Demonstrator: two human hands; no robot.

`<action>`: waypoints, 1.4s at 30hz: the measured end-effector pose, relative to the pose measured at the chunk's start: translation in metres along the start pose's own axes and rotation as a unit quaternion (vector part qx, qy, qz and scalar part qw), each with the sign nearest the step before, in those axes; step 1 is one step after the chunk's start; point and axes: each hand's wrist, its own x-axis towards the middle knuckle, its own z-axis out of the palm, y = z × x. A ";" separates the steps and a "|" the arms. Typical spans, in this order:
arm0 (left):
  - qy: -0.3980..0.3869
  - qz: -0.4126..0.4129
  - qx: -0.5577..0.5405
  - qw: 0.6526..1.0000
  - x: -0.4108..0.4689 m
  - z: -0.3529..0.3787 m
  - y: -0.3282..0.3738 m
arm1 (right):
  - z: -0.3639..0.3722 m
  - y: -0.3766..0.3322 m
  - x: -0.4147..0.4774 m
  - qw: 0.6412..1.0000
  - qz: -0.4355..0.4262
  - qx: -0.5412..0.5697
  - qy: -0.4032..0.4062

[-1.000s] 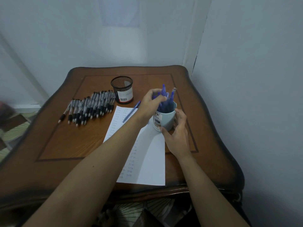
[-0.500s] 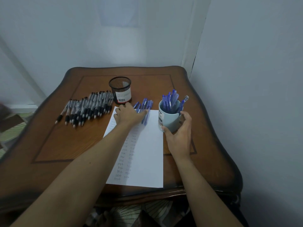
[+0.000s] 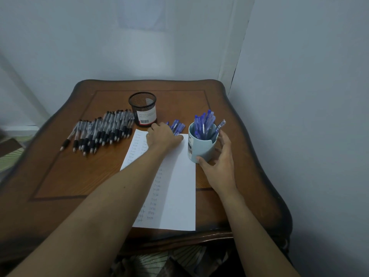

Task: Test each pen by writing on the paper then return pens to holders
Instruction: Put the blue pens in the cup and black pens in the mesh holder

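Pens (image 3: 177, 125) under left hand (image 3: 162, 137), mug (image 3: 201, 149) within right (image 3: 219, 166)

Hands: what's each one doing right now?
Left hand: on the loose blue pens; grip cannot be told.
Right hand: fingers curled round the blue mug.
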 end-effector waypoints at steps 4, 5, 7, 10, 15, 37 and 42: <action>-0.020 -0.005 -0.019 1.000 0.005 -0.002 0.003 | -0.002 0.003 0.001 0.999 -0.001 -0.034 -0.024; -0.023 -0.004 -0.021 1.000 0.005 -0.001 0.003 | -0.002 0.004 0.002 0.999 -0.003 -0.045 -0.025; -0.028 0.002 -0.013 1.000 0.006 0.000 0.003 | -0.002 0.004 0.004 0.998 -0.006 -0.057 -0.023; -0.031 0.008 -0.006 0.999 0.007 0.000 0.004 | -0.003 0.005 0.007 0.998 0.002 -0.064 -0.019; -0.032 0.007 -0.007 0.999 0.008 -0.002 0.006 | -0.006 0.007 0.007 0.998 0.005 -0.055 -0.028; -0.034 -0.096 -0.795 0.598 -0.034 -0.074 0.041 | -0.005 0.010 0.009 0.999 0.008 -0.021 -0.038; 0.083 -0.045 -0.705 0.703 -0.043 -0.075 0.071 | -0.005 0.011 0.009 0.999 0.016 -0.028 -0.036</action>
